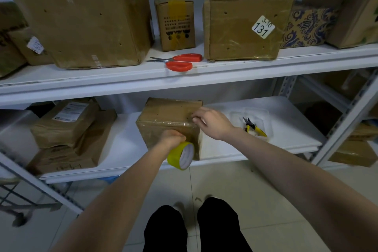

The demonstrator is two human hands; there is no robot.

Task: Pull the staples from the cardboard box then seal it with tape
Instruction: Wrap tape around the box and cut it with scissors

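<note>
Standing over a tiled floor [255, 186], you have the cardboard box [166, 115] on the lower white shelf [126, 145]. Your left hand [170, 137] grips the yellow tape roll [181, 156] at the box's front; your right hand [211, 122] curls its fingers on the top edge, hold unclear.

Location type: parcel storeroom. Indicators: white metal shelving [184, 80] on slotted grey uprights [286, 86], both tiers loaded with brown cardboard parcels wrapped in clear tape. One large parcel [241, 26] carries a white diamond sticker [263, 27] marked "3-10 131"; a flatter parcel [67, 129] carries a printed shipping label [70, 111]. Packing tools sit among the stock: red-handled scissors [178, 61], yellow-handled pliers [253, 128] in a clear plastic tray [237, 116], a yellow roll of packing tape [181, 157]. Floor: pale ceramic tiles [235, 180].
</note>
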